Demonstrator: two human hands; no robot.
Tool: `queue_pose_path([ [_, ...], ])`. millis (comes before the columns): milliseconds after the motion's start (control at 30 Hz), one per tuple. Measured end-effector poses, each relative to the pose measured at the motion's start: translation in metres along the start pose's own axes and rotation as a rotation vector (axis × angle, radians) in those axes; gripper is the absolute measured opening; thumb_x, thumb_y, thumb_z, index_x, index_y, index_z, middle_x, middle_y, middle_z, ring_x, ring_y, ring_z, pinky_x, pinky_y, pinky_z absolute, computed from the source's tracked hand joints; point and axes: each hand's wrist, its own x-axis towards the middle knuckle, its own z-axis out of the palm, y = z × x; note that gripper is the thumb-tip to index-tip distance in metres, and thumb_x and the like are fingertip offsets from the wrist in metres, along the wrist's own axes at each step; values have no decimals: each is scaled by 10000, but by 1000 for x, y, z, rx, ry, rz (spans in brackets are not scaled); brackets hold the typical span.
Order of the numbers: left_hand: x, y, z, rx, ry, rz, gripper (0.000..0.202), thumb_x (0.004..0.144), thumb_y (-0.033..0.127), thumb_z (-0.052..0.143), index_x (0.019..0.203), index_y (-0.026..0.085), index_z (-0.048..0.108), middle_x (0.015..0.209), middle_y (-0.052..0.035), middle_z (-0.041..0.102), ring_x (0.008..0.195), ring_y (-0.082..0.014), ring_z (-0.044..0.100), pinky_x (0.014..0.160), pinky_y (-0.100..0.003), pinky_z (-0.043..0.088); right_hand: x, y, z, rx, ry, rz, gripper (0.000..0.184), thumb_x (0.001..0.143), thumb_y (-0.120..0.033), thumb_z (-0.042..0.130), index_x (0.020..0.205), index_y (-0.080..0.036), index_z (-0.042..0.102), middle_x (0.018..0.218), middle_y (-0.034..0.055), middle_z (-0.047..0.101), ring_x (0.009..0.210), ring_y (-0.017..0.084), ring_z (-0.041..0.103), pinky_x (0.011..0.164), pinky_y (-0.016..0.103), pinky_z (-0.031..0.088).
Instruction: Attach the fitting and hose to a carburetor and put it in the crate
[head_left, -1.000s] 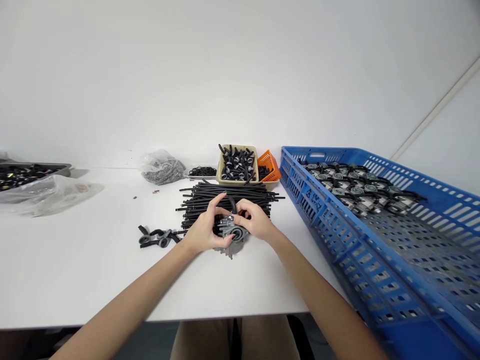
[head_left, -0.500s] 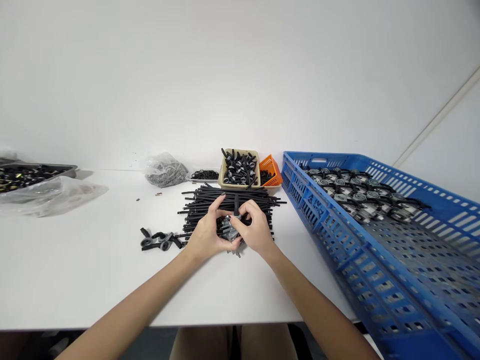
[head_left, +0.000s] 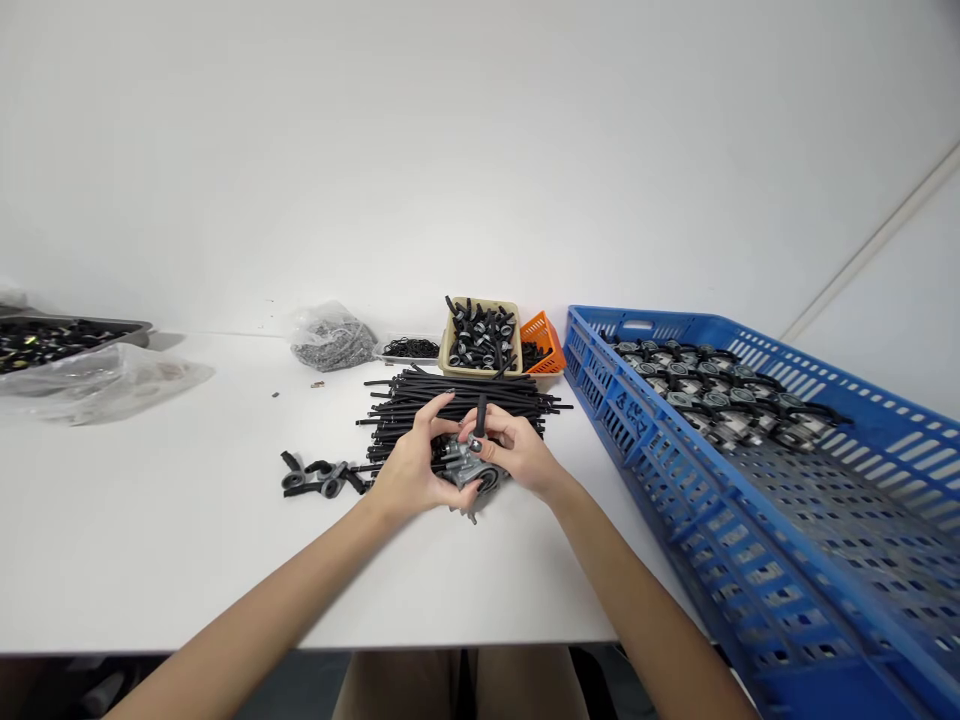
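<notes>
Both your hands are on 1 small grey metal part [head_left: 466, 468], held just above the counter [head_left: 187, 540] at its near-middle, right in front of the pile of black tubes [head_left: 457, 400].

Left hand [head_left: 416, 465]: grip closed around the part's left side, fingers curled over the top, thumb underneath. Right hand [head_left: 517, 455]: grip closed on the part's right side, and a short black hose [head_left: 480, 415] sticks up from the part between your thumbs. Whether your right fingertips pinch the hose itself or just the fitting below it, I cannot tell.

Around you:
- Tubes lie flat, roughly parallel, left to right, just behind your hands.
- 2 or 3 loose black and grey fittings [head_left: 319, 478] sit on the counter just left of your left hand, not touching it.
- Beige bin [head_left: 480, 338] full of black fittings stands behind the tubes; orange basket [head_left: 541, 342] touches its right side.
- Flat tray of black rings [head_left: 409, 348] sits left of the beige bin, with a clear bag of small grey bits [head_left: 330, 340] further left.
- Blue crate [head_left: 750, 520] lies along the right, near end tilted off the counter edge; rows of grey parts with black hoses [head_left: 712, 385] fill its far end, near end bare.
- Far left: dark tray [head_left: 67, 335] of small parts with clear plastic bags [head_left: 97, 375] in front of it.
</notes>
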Motion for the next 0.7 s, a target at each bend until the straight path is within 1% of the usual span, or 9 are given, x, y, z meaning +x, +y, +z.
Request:
queue_pose_path([
  [100, 0, 4, 1, -9, 17, -66, 1016, 598, 254, 759, 1425, 243, 171, 1030, -48, 683, 988, -240, 672, 903, -392, 502, 2, 3, 3, 2, 72, 0, 317, 755, -507, 710, 830, -202, 748, 982, 68, 583, 978, 214, 572, 899, 348, 461],
  [267, 2, 6, -1, -33, 31, -83, 999, 598, 238, 748, 1420, 235, 181, 1017, -42, 683, 967, -234, 674, 884, -381, 507, 2, 5, 5, 41, 114, 26, 308, 733, -493, 735, 856, -211, 755, 1014, 73, 593, 983, 218, 584, 884, 345, 474],
  [333, 2, 5, -2, -64, 21, -85, 995, 599, 245, 746, 1422, 231, 187, 1004, -39, 681, 963, -231, 669, 892, -385, 499, 0, 4, 4, 110, 105, 36, 303, 764, -479, 712, 923, -223, 749, 1066, 73, 611, 1020, 221, 588, 898, 346, 471],
  [433, 1, 1, -1, -155, -12, -79, 1007, 582, 238, 744, 1425, 237, 193, 984, -29, 679, 947, -221, 656, 901, -382, 484, -2, 3, 3, 293, 69, 69, 304, 826, -447, 658, 1049, -248, 710, 1108, 60, 654, 1058, 208, 605, 959, 356, 452],
  [467, 0, 0, -1, -189, -20, -77, 1010, 577, 237, 741, 1425, 240, 194, 980, -27, 678, 949, -220, 651, 906, -383, 479, -2, 3, 3, 349, 72, 79, 305, 824, -435, 662, 1061, -247, 701, 1086, 56, 675, 1046, 203, 619, 972, 363, 449],
  [533, 0, -1, 0, -241, -22, -84, 1010, 574, 239, 732, 1427, 243, 192, 975, -26, 678, 947, -219, 644, 906, -385, 472, -1, 4, 4, 407, 119, 85, 305, 778, -416, 709, 1021, -233, 698, 1002, 51, 711, 986, 202, 653, 959, 374, 464],
  [600, 1, 0, 1, -246, -9, -110, 1007, 577, 242, 727, 1428, 243, 188, 971, -26, 678, 933, -217, 643, 901, -385, 467, 0, 4, 6, 360, 215, 84, 281, 732, -396, 743, 942, -215, 695, 930, 49, 726, 910, 205, 674, 899, 373, 496],
  [700, 3, 2, 0, -202, -12, -159, 1004, 577, 239, 728, 1425, 245, 190, 953, -16, 680, 901, -211, 644, 877, -371, 466, 0, 1, 10, 99, 395, 26, 174, 709, -322, 740, 805, -196, 668, 875, 45, 722, 830, 197, 666, 820, 351, 508],
])
